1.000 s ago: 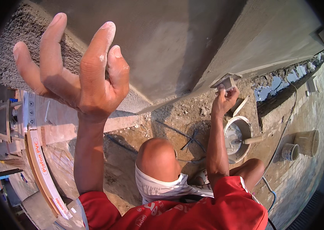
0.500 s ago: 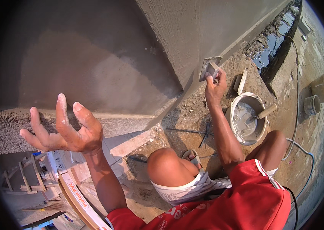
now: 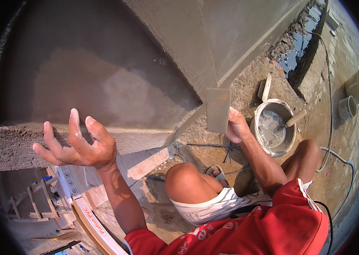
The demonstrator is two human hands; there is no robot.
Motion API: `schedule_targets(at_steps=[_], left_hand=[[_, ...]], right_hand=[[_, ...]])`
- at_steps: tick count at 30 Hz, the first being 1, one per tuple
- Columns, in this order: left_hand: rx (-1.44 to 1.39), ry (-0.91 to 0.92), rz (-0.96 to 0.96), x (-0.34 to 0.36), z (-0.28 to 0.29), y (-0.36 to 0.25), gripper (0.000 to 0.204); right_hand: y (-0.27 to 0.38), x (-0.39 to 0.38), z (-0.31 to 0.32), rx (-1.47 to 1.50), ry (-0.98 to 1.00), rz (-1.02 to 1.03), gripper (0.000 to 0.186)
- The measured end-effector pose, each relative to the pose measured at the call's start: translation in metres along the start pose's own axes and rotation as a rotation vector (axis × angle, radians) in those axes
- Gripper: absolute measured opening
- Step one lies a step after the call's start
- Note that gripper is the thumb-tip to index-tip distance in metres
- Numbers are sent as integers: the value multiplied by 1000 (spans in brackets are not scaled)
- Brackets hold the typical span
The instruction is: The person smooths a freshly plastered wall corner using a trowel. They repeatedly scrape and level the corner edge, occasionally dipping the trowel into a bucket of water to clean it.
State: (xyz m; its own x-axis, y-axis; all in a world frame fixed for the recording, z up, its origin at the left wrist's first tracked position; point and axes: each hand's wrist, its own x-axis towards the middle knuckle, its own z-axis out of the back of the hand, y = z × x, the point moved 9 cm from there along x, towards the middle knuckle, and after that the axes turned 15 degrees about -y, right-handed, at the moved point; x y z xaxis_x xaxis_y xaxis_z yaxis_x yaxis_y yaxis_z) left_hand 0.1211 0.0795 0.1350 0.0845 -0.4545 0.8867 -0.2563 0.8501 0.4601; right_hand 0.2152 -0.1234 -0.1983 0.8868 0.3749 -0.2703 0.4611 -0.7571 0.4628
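Note:
In my right hand (image 3: pixel 238 126) is a small rectangular plastering float (image 3: pixel 218 110), its flat grey face turned into view and its grip hidden behind. It is held near the lower corner of the rendered wall (image 3: pixel 213 40). My left hand (image 3: pixel 89 149) is empty, fingers spread, in front of the rough ledge (image 3: pixel 139 140) below a smooth recessed panel (image 3: pixel 103 76). Whether that hand touches the ledge, I cannot tell. Right of my right forearm stands a bucket (image 3: pixel 290 142) of pale wet plaster, with a wooden-handled trowel (image 3: pixel 296 118) standing in it.
Beyond the bucket lies another pale flat tool (image 3: pixel 266 87). Two more buckets (image 3: pixel 358 85) (image 3: pixel 347 107) stand far right, beside a hose (image 3: pixel 330 85). A ditch with dark water (image 3: pixel 300 46) runs at the upper right. Wooden frames (image 3: pixel 39 199) and long boards (image 3: pixel 92 221) lie lower left.
My right hand has drawn the float back from the wall's lower edge toward me and turned its flat face into view. My left hand stays spread, shifted slightly in the picture as the view moved.

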Motion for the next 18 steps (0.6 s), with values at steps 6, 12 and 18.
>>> schedule_targets(at_steps=[6, 12, 18], left_hand=[[-1, 29, 31, -4, 0, 3, 21], [4, 46, 48, 0, 0, 3, 22], [-15, 3, 69, -4, 1, 4, 22]], right_hand=[[-7, -7, 0, 31, 49, -112, 53], [36, -20, -25, -1035, 10, 622, 29], [47, -29, -41, -1257, 0, 922, 35]])
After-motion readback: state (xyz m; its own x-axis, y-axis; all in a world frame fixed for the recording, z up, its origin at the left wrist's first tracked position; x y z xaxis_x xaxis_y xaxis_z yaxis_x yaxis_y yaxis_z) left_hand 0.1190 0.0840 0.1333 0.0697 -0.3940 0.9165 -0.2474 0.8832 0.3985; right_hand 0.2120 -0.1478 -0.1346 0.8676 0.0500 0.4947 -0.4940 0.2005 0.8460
